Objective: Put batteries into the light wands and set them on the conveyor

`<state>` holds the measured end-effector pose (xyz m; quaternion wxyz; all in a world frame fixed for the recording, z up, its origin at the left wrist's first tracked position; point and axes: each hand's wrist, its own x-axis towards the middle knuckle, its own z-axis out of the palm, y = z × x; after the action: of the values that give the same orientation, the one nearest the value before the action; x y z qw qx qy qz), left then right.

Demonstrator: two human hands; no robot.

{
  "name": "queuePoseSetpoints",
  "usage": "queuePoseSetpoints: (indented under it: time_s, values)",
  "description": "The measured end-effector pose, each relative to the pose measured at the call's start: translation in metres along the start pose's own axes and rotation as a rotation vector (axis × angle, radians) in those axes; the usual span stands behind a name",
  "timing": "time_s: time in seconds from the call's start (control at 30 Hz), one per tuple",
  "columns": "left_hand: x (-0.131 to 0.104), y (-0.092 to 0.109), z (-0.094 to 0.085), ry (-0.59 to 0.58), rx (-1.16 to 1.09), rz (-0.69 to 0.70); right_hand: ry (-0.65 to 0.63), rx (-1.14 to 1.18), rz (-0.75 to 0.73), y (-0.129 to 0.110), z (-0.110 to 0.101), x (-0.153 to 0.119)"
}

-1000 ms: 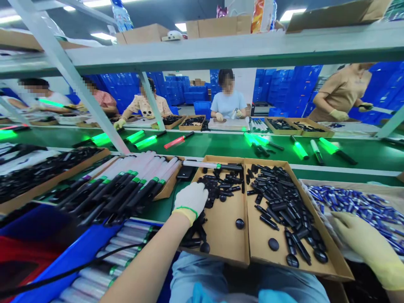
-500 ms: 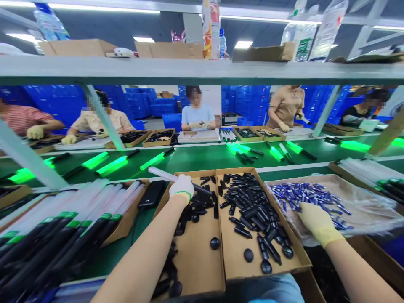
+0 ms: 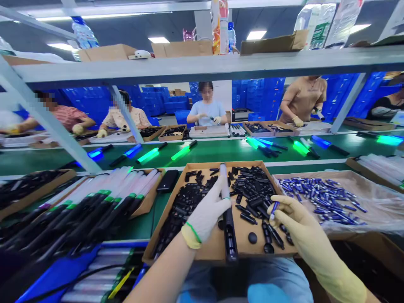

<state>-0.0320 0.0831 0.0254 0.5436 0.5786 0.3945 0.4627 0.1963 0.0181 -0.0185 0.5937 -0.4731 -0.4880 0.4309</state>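
My left hand (image 3: 210, 208), in a white glove with a green-edged cuff, grips a light stick (image 3: 229, 231) around its middle. The stick's clear tube points away from me; its black handle points toward me, with an open battery slot on top. My right hand (image 3: 293, 216), in a pale yellow glove, pinches a small blue-and-silver battery (image 3: 274, 209) between thumb and fingers, to the right of the handle. Beneath both hands lie two joined cardboard trays (image 3: 212, 248) of black plastic parts (image 3: 252, 185). To the right, a plastic-lined box holds many blue batteries (image 3: 331, 200).
Light sticks with black handles (image 3: 94, 210) fill a box at left, beside a black power bank (image 3: 168, 181). Beyond the trays runs a green conveyor belt (image 3: 214, 149) carrying glowing sticks. Several co-workers sit or stand across it. A shelf (image 3: 195, 67) with bottles spans overhead.
My left hand has turned the light stick lengthwise and brought it nearer over the trays. From the battery pile, my right hand has come left holding a battery. Some glowing sticks turned blue.
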Motion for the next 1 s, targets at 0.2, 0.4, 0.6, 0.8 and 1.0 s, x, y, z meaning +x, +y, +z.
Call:
queuePoseSetpoints:
  time_s: [0.2,0.4,0.6,0.8,1.0]
  values:
    - [-0.025,-0.021,0.006,0.014,-0.687,-0.301,-0.081,-0.026,0.048,-0.005,0.049,-0.025]
    - [-0.044,-0.030,0.000,0.074,-0.845,-0.461,-0.269,-0.352,-0.075,-0.009,0.063,-0.043]
    - [-0.049,-0.025,0.010,0.226,-0.874,-0.465,-0.445,-0.853,-0.359,-0.019,0.089,-0.060]
    - [-0.050,-0.024,0.006,0.215,-0.915,-0.510,-0.451,-0.909,-0.457,-0.014,0.097,-0.056]
    - [-0.049,-0.036,0.007,0.097,-1.045,-0.451,-0.354,-0.795,-0.428,-0.005,0.104,-0.055]
